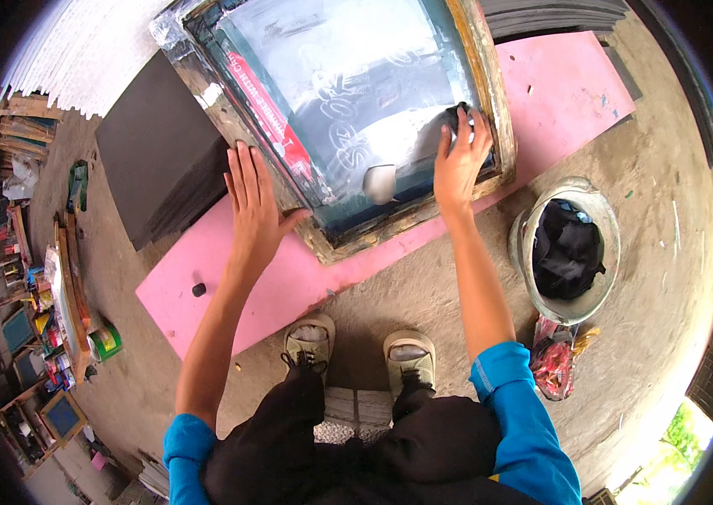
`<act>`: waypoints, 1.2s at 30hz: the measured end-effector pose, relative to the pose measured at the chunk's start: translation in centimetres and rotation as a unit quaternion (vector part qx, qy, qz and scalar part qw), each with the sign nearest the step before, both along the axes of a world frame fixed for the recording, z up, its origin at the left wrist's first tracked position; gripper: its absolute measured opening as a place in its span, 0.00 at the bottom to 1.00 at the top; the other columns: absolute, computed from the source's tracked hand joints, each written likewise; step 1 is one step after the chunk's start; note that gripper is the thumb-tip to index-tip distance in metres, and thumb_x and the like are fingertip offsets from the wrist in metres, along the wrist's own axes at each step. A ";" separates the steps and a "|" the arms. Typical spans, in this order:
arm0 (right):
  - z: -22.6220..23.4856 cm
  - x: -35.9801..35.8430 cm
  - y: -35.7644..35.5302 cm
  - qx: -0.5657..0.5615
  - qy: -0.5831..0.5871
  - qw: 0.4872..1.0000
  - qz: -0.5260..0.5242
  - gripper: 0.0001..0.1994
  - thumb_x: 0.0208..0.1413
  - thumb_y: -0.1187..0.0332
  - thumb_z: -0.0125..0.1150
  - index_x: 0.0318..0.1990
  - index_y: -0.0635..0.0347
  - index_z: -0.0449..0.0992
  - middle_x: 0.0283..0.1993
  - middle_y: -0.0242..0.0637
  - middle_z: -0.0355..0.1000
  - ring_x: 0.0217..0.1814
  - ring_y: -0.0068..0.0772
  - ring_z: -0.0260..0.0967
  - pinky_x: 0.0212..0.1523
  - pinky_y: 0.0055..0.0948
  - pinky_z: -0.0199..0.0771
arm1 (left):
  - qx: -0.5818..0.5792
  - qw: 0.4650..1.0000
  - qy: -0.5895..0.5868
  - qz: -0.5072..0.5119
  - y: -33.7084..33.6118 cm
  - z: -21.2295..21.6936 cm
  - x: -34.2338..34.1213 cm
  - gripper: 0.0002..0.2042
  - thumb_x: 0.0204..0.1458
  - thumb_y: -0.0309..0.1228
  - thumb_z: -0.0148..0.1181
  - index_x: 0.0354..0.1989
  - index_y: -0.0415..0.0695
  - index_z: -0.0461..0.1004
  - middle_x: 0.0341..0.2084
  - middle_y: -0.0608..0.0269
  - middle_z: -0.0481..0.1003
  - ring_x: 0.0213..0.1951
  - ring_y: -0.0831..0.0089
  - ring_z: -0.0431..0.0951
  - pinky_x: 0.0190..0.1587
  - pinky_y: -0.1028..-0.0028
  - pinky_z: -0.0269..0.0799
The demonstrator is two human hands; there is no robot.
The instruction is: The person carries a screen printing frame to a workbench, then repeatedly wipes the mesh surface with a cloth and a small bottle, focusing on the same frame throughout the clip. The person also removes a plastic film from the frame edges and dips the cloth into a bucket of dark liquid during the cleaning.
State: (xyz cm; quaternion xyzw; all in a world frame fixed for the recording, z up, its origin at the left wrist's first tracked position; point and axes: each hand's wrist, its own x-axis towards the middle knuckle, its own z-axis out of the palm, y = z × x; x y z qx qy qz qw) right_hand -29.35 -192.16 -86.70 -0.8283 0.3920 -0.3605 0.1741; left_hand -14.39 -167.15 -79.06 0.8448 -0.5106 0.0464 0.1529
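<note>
A wooden screen-printing frame [491,80] lies tilted across a pink sheet [554,93]. Whitish smears and faint outlined lettering cover its mesh [356,67], and a red strip with pale lettering [268,126] runs along the left side. My left hand [251,202] rests on the frame's left bar, fingers spread and holding nothing. Near the right bar, my right hand [463,160] presses a bunched black cloth [455,116] on the mesh, its fingers bent over it. A pale grey rounded patch [380,183] shows on the mesh towards the near edge.
Right of the frame stands a pale bucket [519,244] with black cloth [567,252] in it. A red plastic packet [552,362] lies beside it. Dark sheets [159,151] and stacked white sheets [79,50] lie at the left, a small black lump [199,289] on the pink sheet.
</note>
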 end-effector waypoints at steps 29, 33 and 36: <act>3.9 4.5 6.8 -0.151 0.352 0.865 0.326 0.30 0.61 0.57 0.41 0.64 0.71 0.49 0.69 0.53 0.43 0.73 0.49 0.34 0.70 0.45 0.34 | -0.021 0.999 0.027 -0.024 0.0 -0.1 0.4 0.54 0.35 0.41 0.69 0.63 0.27 0.39 0.64 0.33 0.35 0.66 0.38 0.35 0.64 0.47 0.40; 3.7 3.9 3.9 -0.174 0.426 0.866 0.194 0.35 0.60 0.54 0.40 0.66 0.70 0.40 0.71 0.52 0.31 0.74 0.46 0.27 0.71 0.40 0.30 | -0.002 0.999 0.033 -0.012 0.1 -0.1 0.3 0.54 0.34 0.41 0.70 0.63 0.27 0.39 0.64 0.32 0.36 0.66 0.38 0.36 0.64 0.47 0.40; 3.0 4.7 4.1 -0.061 0.129 0.988 0.058 0.34 0.63 0.54 0.35 0.65 0.72 0.35 0.71 0.55 0.29 0.74 0.49 0.23 0.71 0.41 0.26 | -0.016 0.999 0.026 -0.015 0.0 0.0 0.1 0.54 0.33 0.42 0.70 0.63 0.27 0.39 0.64 0.32 0.37 0.66 0.38 0.36 0.63 0.47 0.41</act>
